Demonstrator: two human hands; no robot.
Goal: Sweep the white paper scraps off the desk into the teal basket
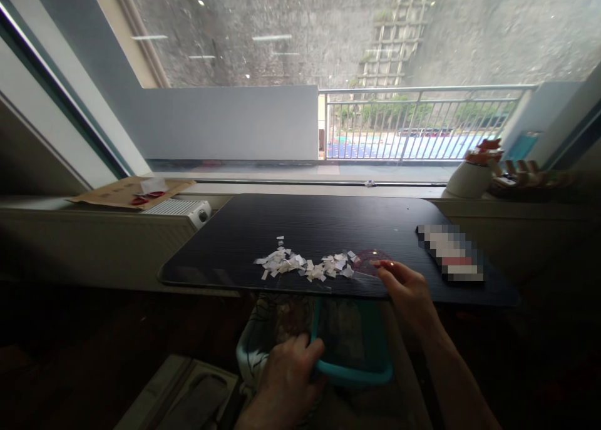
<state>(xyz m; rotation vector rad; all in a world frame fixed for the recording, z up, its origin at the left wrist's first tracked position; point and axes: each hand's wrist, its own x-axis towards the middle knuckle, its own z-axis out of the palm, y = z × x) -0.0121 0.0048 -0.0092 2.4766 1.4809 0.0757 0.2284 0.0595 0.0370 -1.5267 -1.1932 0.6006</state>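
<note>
My right hand is closed on the edge of a see-through reddish protractor, which lies low over the dark tabletop. Touching or nearly touching its left side are small white paper scraps, strewn in a loose band near the table's front edge. Below that edge, my left hand grips the rim of a teal plastic bin. The bin's opening sits under the table front, and its inside is dim.
A blurred-out flat dark object lies at the table's right. On the windowsill, red-handled scissors rest on brown paper, left of a white heater. A white pot-like figure stands at the right sill.
</note>
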